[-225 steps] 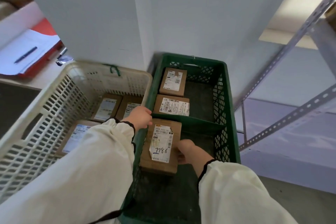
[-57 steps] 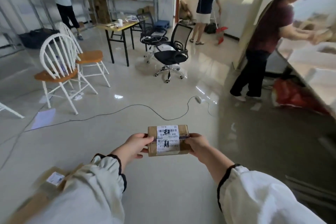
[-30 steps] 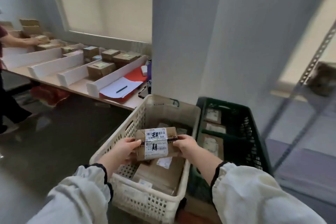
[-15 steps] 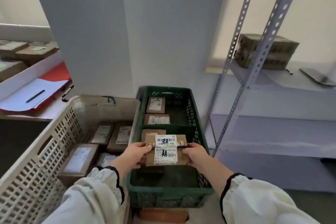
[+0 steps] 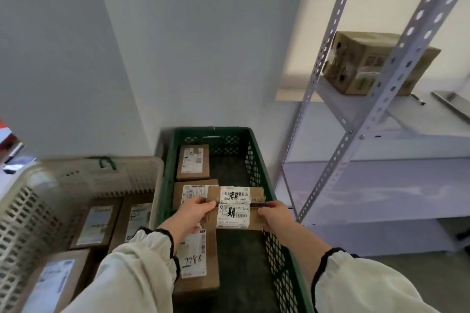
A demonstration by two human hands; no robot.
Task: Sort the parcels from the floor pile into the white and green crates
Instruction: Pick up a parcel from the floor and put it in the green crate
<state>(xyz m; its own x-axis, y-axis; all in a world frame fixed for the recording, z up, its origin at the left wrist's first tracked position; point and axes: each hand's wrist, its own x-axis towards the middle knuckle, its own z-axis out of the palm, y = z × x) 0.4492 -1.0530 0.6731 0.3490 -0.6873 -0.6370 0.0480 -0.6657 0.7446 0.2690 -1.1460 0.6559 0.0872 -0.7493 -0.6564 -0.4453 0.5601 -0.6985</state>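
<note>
Two hands grip one parcel [image 5: 235, 207] over the green crate [image 5: 256, 160].
Left hand [image 5: 194, 213] and right hand [image 5: 276, 216] pinch its ends; three parcels [image 5: 197, 259] lie below, white crate [image 5: 84, 180] left.

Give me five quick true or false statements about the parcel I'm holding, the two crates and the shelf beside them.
1. The left grip and right grip each hold an end of the small brown cardboard parcel. True.
2. The white lattice plastic crate has labelled parcels in it. True.
3. The held parcel is over the white crate. False: it is over the green plastic crate.
4. The green crate is empty. False: three labelled brown parcels lie along its left side.
5. A taped cardboard box sits on the grey metal shelf. True.
</note>
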